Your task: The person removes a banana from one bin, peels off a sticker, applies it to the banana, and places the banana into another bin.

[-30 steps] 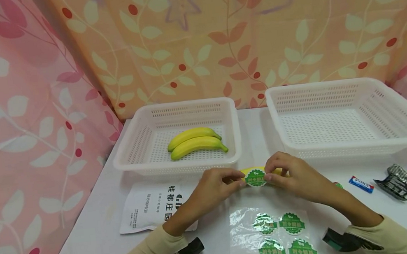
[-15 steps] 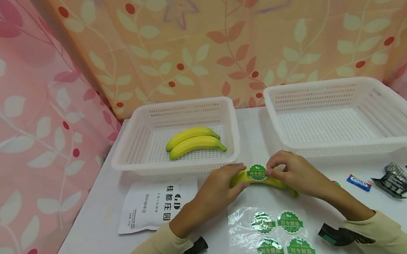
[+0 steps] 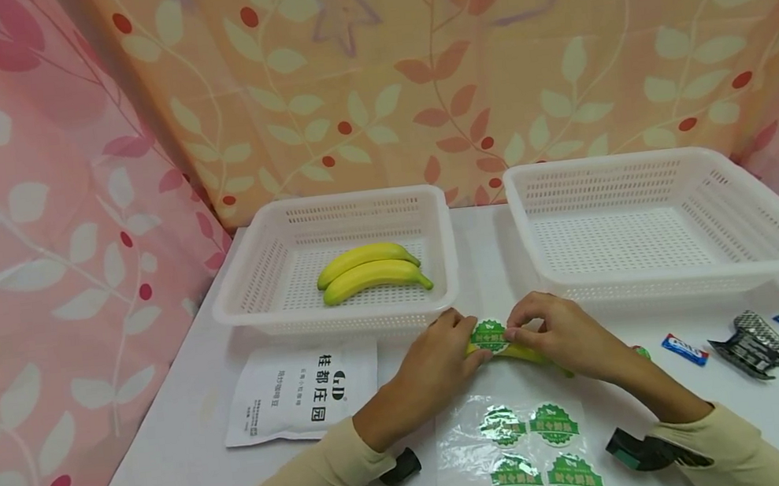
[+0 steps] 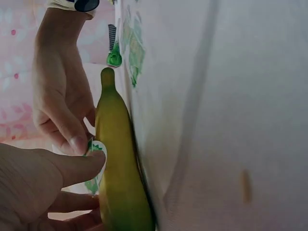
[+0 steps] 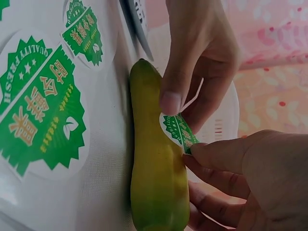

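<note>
Banana [image 3: 521, 353] lies on the surface, left hand [image 3: 439, 358] curled round one end, right hand [image 3: 561, 334] pinching the green sticker [image 3: 488, 334] against the peel (only part stuck, it seems). Risk: a crease, or it folds onto itself if the thumbs slip. Right palm hides the banana's middle; both wrist views are too close to show the sticker's whole edge

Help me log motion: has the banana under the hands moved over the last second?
Yes. The banana has tilted against the fixed right basket: it lay level below the basket's front rim, now its right end slopes down toward the sticker sheet.
</note>
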Available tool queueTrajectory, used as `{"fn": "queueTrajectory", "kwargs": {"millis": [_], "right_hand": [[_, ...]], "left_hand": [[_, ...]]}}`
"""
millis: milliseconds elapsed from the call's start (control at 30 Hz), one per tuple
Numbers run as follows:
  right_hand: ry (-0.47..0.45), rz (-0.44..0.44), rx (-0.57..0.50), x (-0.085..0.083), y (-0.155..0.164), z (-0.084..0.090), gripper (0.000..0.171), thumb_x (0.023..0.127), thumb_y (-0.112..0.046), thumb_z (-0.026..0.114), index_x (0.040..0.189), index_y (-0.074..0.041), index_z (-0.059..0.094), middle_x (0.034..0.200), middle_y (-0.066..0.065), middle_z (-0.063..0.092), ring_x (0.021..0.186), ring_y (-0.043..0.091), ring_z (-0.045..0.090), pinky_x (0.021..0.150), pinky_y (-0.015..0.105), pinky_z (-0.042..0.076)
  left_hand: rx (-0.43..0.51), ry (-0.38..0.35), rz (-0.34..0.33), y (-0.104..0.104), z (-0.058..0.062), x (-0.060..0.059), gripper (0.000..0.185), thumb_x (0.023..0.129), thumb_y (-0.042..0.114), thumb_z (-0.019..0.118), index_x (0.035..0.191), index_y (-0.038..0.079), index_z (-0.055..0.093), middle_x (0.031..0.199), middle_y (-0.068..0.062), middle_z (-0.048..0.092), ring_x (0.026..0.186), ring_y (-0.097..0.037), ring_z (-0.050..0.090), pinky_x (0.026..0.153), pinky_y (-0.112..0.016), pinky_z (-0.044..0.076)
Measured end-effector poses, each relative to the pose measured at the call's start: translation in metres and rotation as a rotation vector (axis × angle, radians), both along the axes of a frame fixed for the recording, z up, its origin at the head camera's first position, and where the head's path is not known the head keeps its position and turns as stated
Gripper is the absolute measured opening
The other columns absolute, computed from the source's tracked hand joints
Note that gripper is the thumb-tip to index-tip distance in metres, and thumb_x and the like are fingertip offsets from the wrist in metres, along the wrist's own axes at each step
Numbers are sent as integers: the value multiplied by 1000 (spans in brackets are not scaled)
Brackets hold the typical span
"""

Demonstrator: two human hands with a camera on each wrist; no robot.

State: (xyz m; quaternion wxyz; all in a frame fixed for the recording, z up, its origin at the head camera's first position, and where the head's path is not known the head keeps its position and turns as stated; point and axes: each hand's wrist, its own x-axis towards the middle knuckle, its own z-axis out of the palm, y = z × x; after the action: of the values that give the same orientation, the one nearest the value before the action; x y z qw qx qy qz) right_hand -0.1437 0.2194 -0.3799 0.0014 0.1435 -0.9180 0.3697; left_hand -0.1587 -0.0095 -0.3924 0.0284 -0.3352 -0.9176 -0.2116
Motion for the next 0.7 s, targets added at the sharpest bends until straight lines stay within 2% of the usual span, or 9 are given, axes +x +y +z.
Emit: {"fn": "queueTrajectory", "kwargs": {"millis": [333,467,567,700], "right_hand": [[7,-2,0,0,1,0,9,97,-23,79,91,-19,73,104,1,70,80,16,62,64,27,52],[94,46,-17,2,1,-1,12,93,-21,83,94,-23,71,110,2,70,95,20,64,74,33,55],[140,140,9,3,-2,-3,18,92,-18,85,107,-25,78,124,3,70,118,25,61,91,47,56],[163,188,100,4,-7,-5,31,93,-22,84,123,-21,78,131,5,67,124,30,59,99,57,52]], "left_hand": [[16,-53,18,-1,-2,-5,51,99,29,78,141,5,63,123,-8,68,107,-19,67,92,-33,57],[22,-52,6,-1,-2,-5,53,99,28,79,143,5,61,125,-9,68,108,-20,68,93,-34,57],[33,-59,-5,-2,-1,-5,54,99,27,79,144,5,60,127,-9,68,108,-19,68,92,-34,57],[34,-50,-19,-2,0,-5,55,98,27,79,145,6,60,125,-7,68,104,-16,67,89,-31,57]]}}
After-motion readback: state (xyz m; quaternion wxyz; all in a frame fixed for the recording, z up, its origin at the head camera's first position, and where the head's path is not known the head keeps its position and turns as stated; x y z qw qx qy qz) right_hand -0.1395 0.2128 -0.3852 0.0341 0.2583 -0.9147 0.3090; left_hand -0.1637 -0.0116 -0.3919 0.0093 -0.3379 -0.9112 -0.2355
